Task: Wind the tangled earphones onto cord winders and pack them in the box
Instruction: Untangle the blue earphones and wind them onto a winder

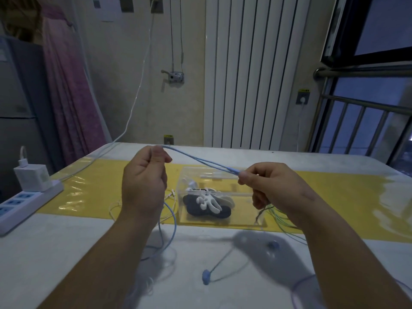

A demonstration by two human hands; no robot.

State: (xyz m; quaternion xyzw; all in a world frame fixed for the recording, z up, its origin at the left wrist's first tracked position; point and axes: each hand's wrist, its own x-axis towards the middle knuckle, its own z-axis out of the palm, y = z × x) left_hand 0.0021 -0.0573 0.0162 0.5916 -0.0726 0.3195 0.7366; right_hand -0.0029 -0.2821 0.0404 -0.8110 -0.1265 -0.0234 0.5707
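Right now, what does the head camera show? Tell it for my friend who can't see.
A left hand and a right hand pinch a blue earphone cord and hold it stretched above a white table. Beyond them, a clear box on a yellow mat holds white and dark cord winders; other thin cords lie loose nearby.

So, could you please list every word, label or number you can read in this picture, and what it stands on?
No text here can be read.
The low socket label, yellow, on the wall behind the table: too small and blurred.
The right socket label, yellow, beside the window: blurred.
The wall papers, at the top: dark print, blurred.
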